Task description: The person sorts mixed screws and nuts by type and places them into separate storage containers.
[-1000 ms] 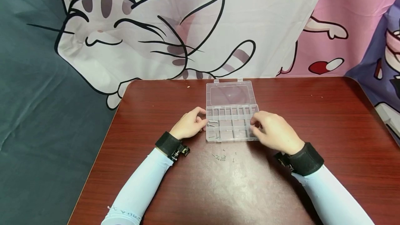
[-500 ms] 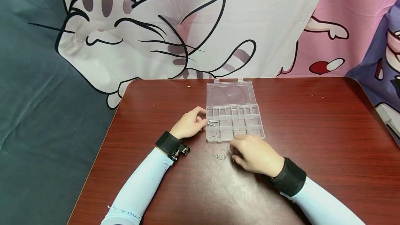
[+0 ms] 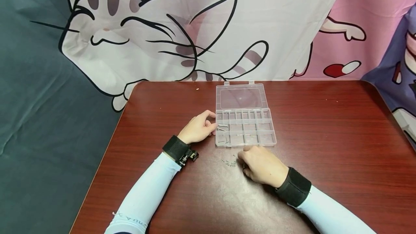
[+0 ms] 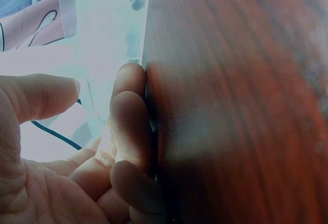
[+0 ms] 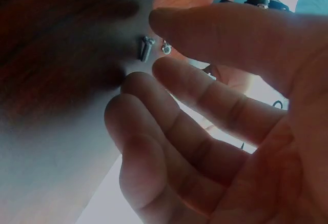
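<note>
A clear plastic compartment box [image 3: 246,139] lies with its lid folded back on the table; several screws [image 3: 222,127] sit in its left compartments. My left hand [image 3: 198,127] rests at the box's left wall, thumb apart from the fingers in the left wrist view. Just in front of the box, my right hand [image 3: 263,165] is low over the table, beside a small group of loose screws [image 3: 230,163]. In the right wrist view its thumb and index finger are apart, with a screw [image 5: 147,48] lying beyond the gap and nothing seen between them.
The brown wooden table [image 3: 341,147] runs back to a hanging cloth [image 3: 279,17] printed with cartoon figures. The box's raised lid [image 3: 241,96] lies toward the back edge. A tiny pale bit [image 3: 197,89] is near that edge.
My right hand has moved from the box's right compartments down and left to the table in front, beside the loose screws. My left hand has stayed at the box's left side.
</note>
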`<state>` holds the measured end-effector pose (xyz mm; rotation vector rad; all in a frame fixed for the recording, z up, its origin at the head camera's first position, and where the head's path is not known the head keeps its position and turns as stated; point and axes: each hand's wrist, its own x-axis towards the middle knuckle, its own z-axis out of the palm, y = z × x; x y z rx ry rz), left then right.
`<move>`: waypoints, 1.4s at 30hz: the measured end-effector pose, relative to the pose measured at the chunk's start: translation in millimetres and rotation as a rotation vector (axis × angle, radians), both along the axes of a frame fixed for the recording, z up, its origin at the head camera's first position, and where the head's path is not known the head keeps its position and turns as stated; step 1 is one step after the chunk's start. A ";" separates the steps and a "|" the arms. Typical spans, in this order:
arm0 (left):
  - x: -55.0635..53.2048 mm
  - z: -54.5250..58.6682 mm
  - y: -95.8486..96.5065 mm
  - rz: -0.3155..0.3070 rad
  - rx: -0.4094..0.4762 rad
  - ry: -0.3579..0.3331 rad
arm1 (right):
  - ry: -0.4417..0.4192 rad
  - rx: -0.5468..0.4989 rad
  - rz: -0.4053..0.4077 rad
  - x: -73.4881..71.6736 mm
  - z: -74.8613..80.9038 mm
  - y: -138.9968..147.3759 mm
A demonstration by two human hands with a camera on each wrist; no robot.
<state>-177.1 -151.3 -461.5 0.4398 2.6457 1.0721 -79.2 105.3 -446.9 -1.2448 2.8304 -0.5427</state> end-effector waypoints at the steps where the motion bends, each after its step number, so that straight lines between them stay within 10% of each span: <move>1: 0.1 0.4 0.1 -0.001 -0.001 0.000 | -0.002 -0.005 0.007 -0.1 -0.2 -0.1; 42: 1.1 0.4 0.9 0.013 -0.006 0.012 | 0.111 -0.065 -0.032 5.6 -11.9 -9.4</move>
